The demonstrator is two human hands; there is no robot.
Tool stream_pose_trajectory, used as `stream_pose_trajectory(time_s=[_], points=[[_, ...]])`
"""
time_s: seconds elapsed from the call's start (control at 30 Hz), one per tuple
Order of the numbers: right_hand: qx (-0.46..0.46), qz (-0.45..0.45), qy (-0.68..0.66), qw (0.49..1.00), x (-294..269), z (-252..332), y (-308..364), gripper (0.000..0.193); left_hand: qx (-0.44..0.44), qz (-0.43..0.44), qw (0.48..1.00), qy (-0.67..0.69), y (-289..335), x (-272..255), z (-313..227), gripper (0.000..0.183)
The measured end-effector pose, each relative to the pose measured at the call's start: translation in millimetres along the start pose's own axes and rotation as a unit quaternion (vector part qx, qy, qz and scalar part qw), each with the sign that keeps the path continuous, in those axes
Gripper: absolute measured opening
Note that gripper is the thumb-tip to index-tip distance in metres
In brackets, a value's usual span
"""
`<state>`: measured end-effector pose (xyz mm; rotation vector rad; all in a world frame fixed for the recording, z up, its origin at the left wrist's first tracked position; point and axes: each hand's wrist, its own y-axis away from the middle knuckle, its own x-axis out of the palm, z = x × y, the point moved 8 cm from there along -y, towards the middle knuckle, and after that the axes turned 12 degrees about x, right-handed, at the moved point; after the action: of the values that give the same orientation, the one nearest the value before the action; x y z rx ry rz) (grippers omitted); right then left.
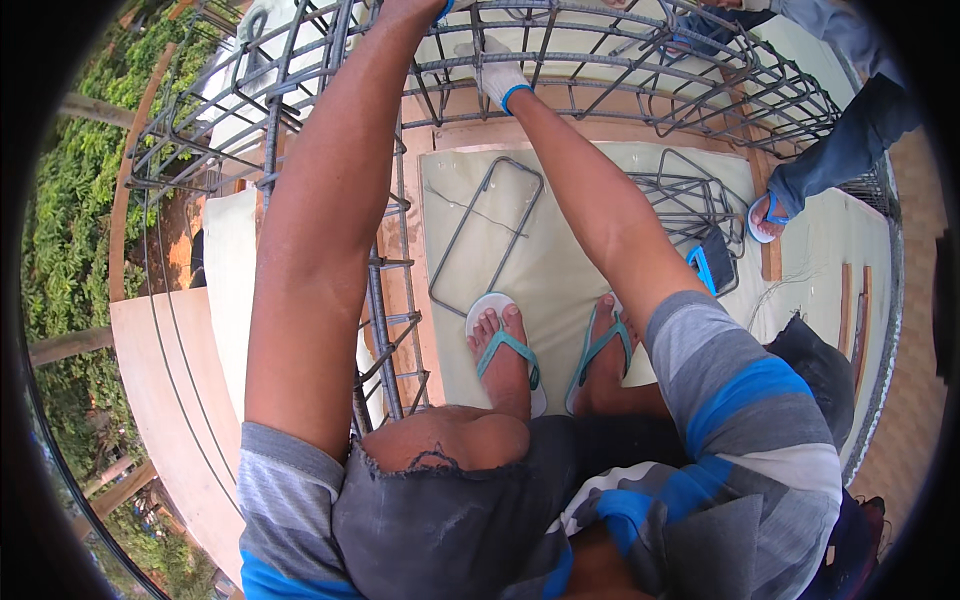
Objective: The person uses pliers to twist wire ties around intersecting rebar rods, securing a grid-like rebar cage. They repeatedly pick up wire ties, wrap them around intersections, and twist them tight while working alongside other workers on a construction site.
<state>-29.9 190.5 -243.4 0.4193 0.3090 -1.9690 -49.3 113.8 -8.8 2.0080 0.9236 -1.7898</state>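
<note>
A long cage of steel rebar (590,62) with stirrups stretches across the far side. My right hand (499,80), in a pale work glove with a blue cuff, is closed at one of its bars. Reaching up to the top edge, my left arm (330,170) ends in a wrist with a blue cuff (446,8); its fingers lie outside the picture. A narrower rebar cage (376,290) runs toward me beneath that arm. On the pale sheet (580,180) by my feet lies a loose rectangular stirrup (460,228).
More stirrups (690,190) are heaped on the right, beside a dark item with blue edging (707,268). Another person's leg (840,150) and sandalled foot (766,216) stand next to them. Past the plywood (160,350) on the left, green plants (70,220) show below.
</note>
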Motion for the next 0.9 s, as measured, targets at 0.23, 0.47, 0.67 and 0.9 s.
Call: stream_pose_trajectory(time_s=[0.23,0.47,0.67,0.9], points=[[0.048,0.021,-0.039,0.998,-12,-7,-2,0.04,0.024,-0.016,0.998,0.05,-6,8,-3,0.079],[0.053,0.038,-0.063,0.996,20,7,25,0.042,-0.061,0.083,0.981,0.163,9,4,39,0.092],[0.069,0.002,0.022,0.997,-16,-66,17,0.057,-0.005,0.072,0.947,0.313,-18,-3,17,0.08],[0.107,0.245,0.132,0.955,-37,16,98,0.065,0.033,0.029,0.989,0.145,-1,-6,31,0.065]])
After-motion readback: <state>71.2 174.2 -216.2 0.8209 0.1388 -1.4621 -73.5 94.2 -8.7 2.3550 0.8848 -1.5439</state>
